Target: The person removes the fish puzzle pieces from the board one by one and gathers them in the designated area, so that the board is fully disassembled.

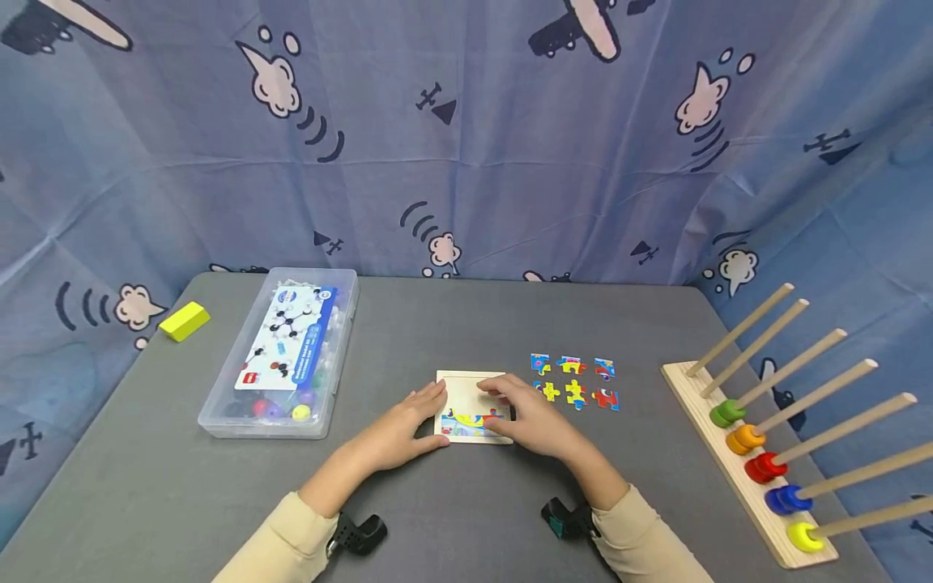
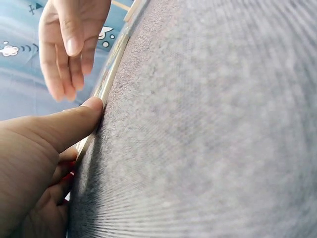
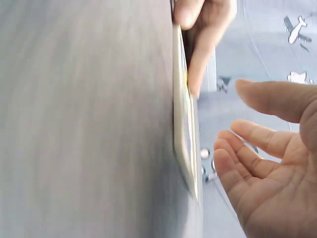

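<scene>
In the head view a small wooden puzzle tray lies on the table, a strip of colourful jigsaw pieces fitted along its near side. My left hand rests against the tray's left side, fingers fairly straight, thumb at the near left corner. The left wrist view shows that thumb touching the edge. Over the tray's right part hovers my right hand, fingers loosely bent. In the right wrist view nothing shows between this hand's thumb and fingers, and it stands apart from the tray.
Several loose jigsaw pieces lie in two rows right of the tray. A clear plastic case of coloured balls stands at the left, with a yellow block beyond it. A wooden peg rack with coloured rings stands at the right.
</scene>
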`<state>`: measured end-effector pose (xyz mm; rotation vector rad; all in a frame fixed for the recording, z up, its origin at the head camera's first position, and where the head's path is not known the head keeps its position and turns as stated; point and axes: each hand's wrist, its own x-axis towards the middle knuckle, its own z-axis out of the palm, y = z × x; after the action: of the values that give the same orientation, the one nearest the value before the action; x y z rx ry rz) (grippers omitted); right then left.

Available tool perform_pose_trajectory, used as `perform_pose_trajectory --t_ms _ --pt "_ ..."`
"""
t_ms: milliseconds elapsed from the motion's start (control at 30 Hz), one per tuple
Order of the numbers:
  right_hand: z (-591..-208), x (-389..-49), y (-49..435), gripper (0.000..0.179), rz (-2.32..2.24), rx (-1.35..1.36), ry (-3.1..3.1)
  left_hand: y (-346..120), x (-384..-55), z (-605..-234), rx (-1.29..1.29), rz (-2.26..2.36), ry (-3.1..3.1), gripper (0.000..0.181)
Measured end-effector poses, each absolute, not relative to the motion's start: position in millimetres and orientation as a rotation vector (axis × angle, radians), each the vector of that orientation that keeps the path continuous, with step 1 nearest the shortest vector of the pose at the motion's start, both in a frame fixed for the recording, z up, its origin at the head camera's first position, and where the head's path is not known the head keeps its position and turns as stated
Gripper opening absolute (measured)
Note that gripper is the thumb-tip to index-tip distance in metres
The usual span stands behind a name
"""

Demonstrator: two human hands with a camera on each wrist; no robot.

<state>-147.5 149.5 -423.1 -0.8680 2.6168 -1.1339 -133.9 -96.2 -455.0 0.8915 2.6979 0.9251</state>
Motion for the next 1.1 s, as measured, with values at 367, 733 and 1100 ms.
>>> perform_pose_trajectory --t_ms 367,733,1100 --pt "-429.1 -143.6 114.4 0.042 -1.072 -0.906 2.617 -96.9 -135.7 -458.5 0.904 0.979 2.683 0.069" --pt "-438.5 -138.7 103.1 0.036 -1.009 -0.833 2.722 -98.4 -135.4 -458.5 0.92 0.988 2.705 0.069" --pt "-441.0 -140.0 98.4 0.034 -1.098 -0.682 2.674 -98.1 -134.2 -454.7 0.91 1.011 2.69 0.068"
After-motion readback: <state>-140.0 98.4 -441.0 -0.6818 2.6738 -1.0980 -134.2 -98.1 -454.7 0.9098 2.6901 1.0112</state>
